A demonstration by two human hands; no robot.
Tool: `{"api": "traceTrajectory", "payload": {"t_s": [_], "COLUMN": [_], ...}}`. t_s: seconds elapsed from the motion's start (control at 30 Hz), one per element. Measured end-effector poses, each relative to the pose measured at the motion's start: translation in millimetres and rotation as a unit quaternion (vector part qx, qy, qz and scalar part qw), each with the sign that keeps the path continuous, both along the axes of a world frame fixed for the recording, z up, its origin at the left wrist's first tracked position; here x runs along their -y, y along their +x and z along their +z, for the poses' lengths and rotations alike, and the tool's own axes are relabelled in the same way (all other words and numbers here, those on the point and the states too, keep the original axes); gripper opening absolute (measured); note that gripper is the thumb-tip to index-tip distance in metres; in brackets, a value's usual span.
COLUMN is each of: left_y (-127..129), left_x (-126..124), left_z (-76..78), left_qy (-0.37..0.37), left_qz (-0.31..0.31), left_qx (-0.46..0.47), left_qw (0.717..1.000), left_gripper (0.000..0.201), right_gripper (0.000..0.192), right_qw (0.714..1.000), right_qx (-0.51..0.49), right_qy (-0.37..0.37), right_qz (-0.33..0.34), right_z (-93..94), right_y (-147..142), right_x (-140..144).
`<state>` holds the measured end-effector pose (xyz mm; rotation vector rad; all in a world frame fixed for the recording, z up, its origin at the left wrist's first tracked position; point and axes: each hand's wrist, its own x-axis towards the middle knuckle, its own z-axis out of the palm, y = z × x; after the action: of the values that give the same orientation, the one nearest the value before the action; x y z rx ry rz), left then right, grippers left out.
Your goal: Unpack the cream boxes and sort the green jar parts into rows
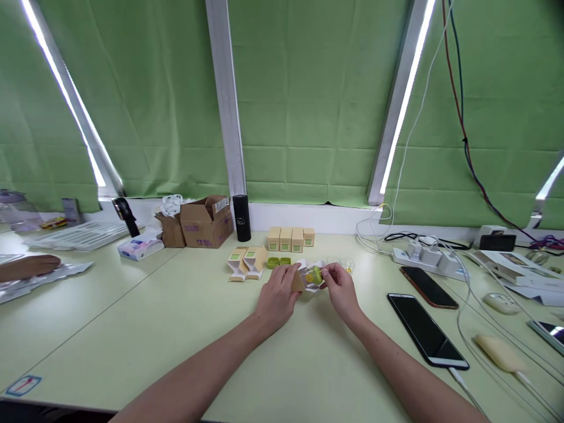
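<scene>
Green piece [314, 275], at the small carton's [297, 283] open end over the desk [317, 364], is pinched by your right hand [341, 293] while your left hand [277, 295] grips the carton, apparently bracing it.

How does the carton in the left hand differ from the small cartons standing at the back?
The carton in the left hand is tilted; the small cartons stand upright on the table. The held carton is open, a green item at its mouth; the standing ones look closed. Both are brown.
</scene>
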<state>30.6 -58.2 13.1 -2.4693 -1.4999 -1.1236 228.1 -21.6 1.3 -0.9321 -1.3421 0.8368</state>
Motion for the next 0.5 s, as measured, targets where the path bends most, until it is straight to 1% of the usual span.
{"api": "traceTrajectory", "payload": {"t_s": [0.1, 0.2, 0.3, 0.4, 0.5], "left_y": [-2.1, -5.5, -9.6, -12.1, -11.3], "left_x": [-1.6, -5.0, -10.1, -14.9, -16.9], "left_z": [1.7, 1.9, 0.4, -2.0, -2.6], "left_qy": [0.015, 0.027, 0.023, 0.001, -0.025], "left_qz": [0.013, 0.028, 0.039, 0.039, 0.025], "left_qx": [0.017, 0.051, 0.1, 0.162, 0.234], "left_qw": [1.0, 0.998, 0.994, 0.986, 0.972], "left_gripper": [0.072, 0.073, 0.071, 0.069, 0.067], "right_gripper": [0.041, 0.039, 0.039, 0.037, 0.032], "right_qw": [0.999, 0.998, 0.998, 0.999, 0.995], "right_qx": [-0.041, -0.047, -0.04, 0.0, 0.083], "right_qy": [0.002, 0.012, 0.015, 0.015, 0.013], "right_qz": [-0.012, -0.035, -0.042, -0.046, -0.054], "right_z": [3.4, 6.1, 5.9, 3.6, 0.8], "right_y": [3.5, 8.3, 12.2, 13.1, 11.2], "right_x": [-0.8, -1.9, -4.2, -5.5, -3.8]}}
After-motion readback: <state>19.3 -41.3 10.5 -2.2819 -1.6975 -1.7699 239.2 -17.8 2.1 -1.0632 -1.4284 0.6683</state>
